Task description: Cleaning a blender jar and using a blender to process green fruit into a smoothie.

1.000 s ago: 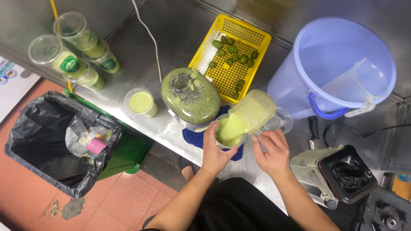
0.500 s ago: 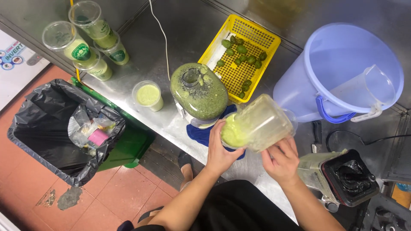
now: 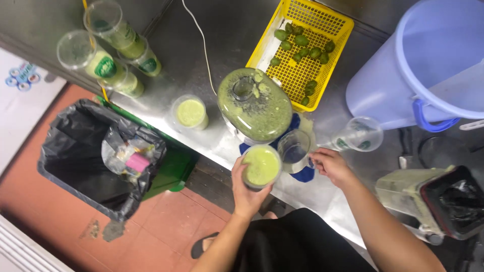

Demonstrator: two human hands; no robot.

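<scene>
Head view: left hand (image 3: 245, 189) grips a full cup (image 3: 261, 166) of green juice, right hand (image 3: 327, 165) holds the emptied jug (image 3: 295, 149) at its three o'clock, so capping the cup seems next.

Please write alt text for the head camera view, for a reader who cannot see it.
The left hand holds a clear plastic cup of green blended drink at a steel counter's edge, while the right hand grips an emptied clear measuring jug beside a green-smeared blender.
</scene>
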